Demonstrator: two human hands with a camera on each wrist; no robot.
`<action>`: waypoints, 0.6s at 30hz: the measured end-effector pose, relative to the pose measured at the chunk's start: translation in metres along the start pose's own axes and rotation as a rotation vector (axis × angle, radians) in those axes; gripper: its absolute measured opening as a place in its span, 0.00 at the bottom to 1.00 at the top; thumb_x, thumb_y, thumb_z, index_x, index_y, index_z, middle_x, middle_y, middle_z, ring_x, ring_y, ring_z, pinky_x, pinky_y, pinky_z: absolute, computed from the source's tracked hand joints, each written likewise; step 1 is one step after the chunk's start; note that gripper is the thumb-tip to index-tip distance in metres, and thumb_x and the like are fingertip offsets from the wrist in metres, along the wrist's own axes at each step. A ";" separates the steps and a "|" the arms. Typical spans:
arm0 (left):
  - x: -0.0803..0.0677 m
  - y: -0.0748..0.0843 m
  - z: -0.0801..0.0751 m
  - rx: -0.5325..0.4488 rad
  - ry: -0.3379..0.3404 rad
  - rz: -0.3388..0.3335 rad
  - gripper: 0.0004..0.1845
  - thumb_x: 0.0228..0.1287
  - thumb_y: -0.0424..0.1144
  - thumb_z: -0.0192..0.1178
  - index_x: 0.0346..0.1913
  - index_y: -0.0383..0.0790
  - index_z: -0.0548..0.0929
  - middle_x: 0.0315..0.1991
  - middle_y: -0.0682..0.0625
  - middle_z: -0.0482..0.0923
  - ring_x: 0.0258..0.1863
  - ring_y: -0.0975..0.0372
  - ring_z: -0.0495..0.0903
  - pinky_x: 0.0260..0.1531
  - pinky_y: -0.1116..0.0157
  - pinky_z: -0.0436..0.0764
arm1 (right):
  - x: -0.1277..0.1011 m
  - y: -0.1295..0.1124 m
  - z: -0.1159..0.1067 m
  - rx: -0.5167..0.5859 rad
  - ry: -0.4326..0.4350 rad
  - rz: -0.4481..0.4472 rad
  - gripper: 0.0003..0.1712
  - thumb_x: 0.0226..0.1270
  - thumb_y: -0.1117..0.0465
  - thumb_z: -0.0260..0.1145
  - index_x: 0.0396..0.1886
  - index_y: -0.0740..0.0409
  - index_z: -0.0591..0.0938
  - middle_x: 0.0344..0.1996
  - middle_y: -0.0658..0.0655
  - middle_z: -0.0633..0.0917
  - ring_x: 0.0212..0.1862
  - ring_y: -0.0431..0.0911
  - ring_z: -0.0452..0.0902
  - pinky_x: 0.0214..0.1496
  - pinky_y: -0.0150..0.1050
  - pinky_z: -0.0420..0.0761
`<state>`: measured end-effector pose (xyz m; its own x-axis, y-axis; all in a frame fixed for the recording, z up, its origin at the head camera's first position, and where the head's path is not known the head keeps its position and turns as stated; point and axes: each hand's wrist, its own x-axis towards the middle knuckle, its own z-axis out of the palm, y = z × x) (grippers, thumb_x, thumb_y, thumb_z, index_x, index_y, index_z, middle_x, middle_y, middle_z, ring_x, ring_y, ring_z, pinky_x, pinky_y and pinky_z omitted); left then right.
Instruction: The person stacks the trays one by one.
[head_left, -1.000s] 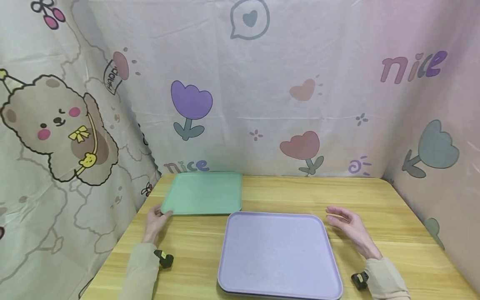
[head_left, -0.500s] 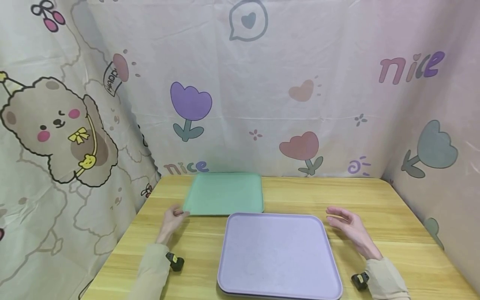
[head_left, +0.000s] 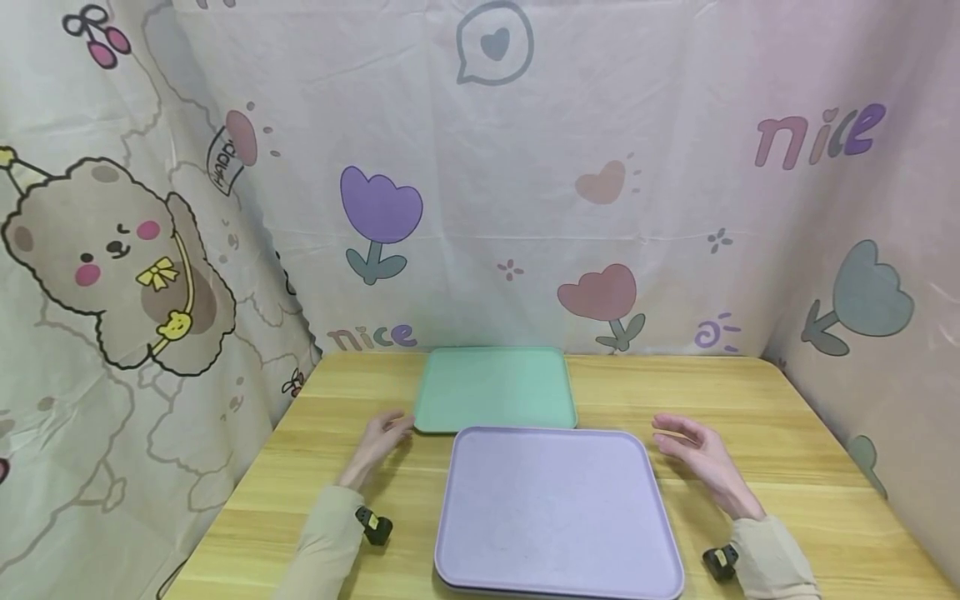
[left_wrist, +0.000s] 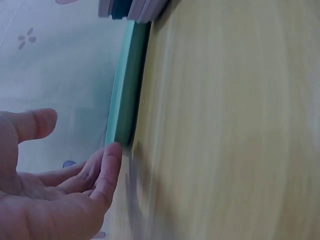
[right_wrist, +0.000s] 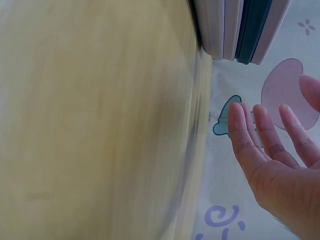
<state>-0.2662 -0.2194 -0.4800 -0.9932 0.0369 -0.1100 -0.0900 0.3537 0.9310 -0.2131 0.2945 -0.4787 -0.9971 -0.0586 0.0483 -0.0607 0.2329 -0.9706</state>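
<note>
A green tray [head_left: 495,390] lies flat at the back of the table, its front edge overlapped in the head view by a light purple tray [head_left: 558,508]. My left hand [head_left: 381,442] is at the green tray's left end; in the left wrist view its fingertips meet the corner of the green tray [left_wrist: 125,95], with the thumb held apart. The purple tray tops a stack of trays [right_wrist: 242,30], with a dark teal one among them. To the right of this stack my right hand [head_left: 701,458] is held with loosely extended fingers and nothing in it.
The wooden table [head_left: 780,433] carries the trays. A printed curtain [head_left: 480,183] hangs right behind its back edge, with more curtain along the left and right sides. A small black camera [head_left: 373,527] sits on the left wrist, another black camera [head_left: 722,562] on the right.
The green tray has slid to the right along the back of the table, and my left hand has moved right with it. The right hand and the purple tray stay in place.
</note>
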 end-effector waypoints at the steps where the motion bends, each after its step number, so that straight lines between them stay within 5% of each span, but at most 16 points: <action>1: 0.001 0.001 0.002 -0.011 -0.010 0.007 0.34 0.77 0.42 0.52 0.72 0.19 0.58 0.65 0.23 0.70 0.62 0.38 0.76 0.69 0.43 0.73 | 0.000 0.000 0.000 0.001 -0.002 0.000 0.31 0.73 0.63 0.62 0.69 0.76 0.67 0.45 0.26 0.81 0.49 0.27 0.81 0.53 0.30 0.85; 9: 0.009 0.008 0.020 -0.077 -0.043 0.039 0.21 0.76 0.38 0.51 0.60 0.21 0.75 0.54 0.30 0.81 0.51 0.48 0.84 0.62 0.52 0.81 | 0.001 0.000 0.000 0.003 -0.011 -0.005 0.32 0.73 0.62 0.63 0.68 0.77 0.67 0.45 0.27 0.82 0.49 0.28 0.81 0.53 0.29 0.84; 14: 0.012 0.012 0.033 -0.110 -0.065 0.021 0.27 0.76 0.36 0.50 0.68 0.17 0.65 0.49 0.30 0.83 0.46 0.52 0.85 0.61 0.52 0.82 | 0.004 -0.001 0.002 -0.008 -0.023 -0.001 0.32 0.73 0.61 0.63 0.69 0.76 0.66 0.46 0.29 0.82 0.48 0.26 0.81 0.53 0.28 0.84; 18: 0.013 0.017 0.044 -0.109 -0.106 0.034 0.29 0.76 0.35 0.51 0.69 0.16 0.62 0.50 0.28 0.83 0.47 0.50 0.86 0.62 0.50 0.81 | 0.008 -0.002 0.004 -0.018 -0.035 -0.002 0.33 0.73 0.60 0.64 0.69 0.76 0.67 0.53 0.42 0.83 0.49 0.26 0.80 0.53 0.27 0.83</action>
<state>-0.2774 -0.1721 -0.4812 -0.9831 0.1477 -0.1083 -0.0693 0.2473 0.9665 -0.2206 0.2897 -0.4775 -0.9948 -0.0929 0.0412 -0.0634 0.2507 -0.9660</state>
